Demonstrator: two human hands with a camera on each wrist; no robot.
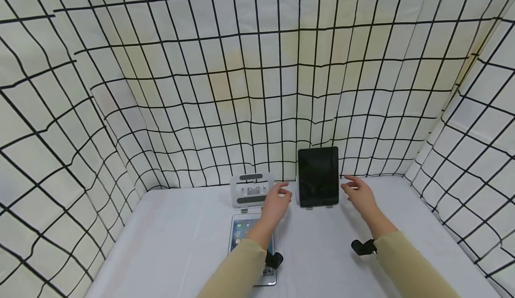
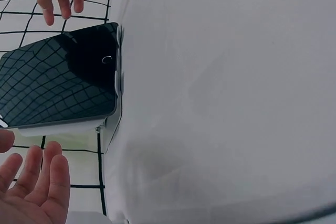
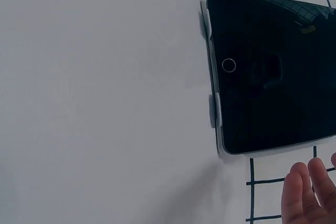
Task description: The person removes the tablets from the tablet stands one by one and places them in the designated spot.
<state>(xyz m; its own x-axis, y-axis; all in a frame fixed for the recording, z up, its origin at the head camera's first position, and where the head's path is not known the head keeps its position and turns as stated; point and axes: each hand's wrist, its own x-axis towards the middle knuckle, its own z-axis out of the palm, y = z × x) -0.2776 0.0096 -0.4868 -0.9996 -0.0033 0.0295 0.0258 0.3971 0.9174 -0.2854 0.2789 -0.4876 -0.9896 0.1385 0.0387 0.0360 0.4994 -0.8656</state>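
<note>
A black tablet (image 1: 318,176) with a dark screen leans upright on a white stand (image 2: 63,128), which is mostly hidden behind it. Small clips hold its lower edge. Just left of this tablet is my left hand (image 1: 276,202), its fingers loosely bent and holding nothing. On the other side my right hand (image 1: 360,195) hovers close to the tablet's edge, also with nothing in it. Gaps show between both hands and the tablet. A second, unoccupied white stand (image 1: 250,189) with grey pads is partly covered by my left hand. Beneath my left forearm lies a white tablet (image 1: 241,228), its screen lit with icons.
A white cloth covers the table (image 1: 173,240). White walls with a black grid (image 1: 249,87) rise behind the stands and along both sides. Black wrist camera mounts (image 1: 364,247) stick out from the sleeves, the left one above the white tablet.
</note>
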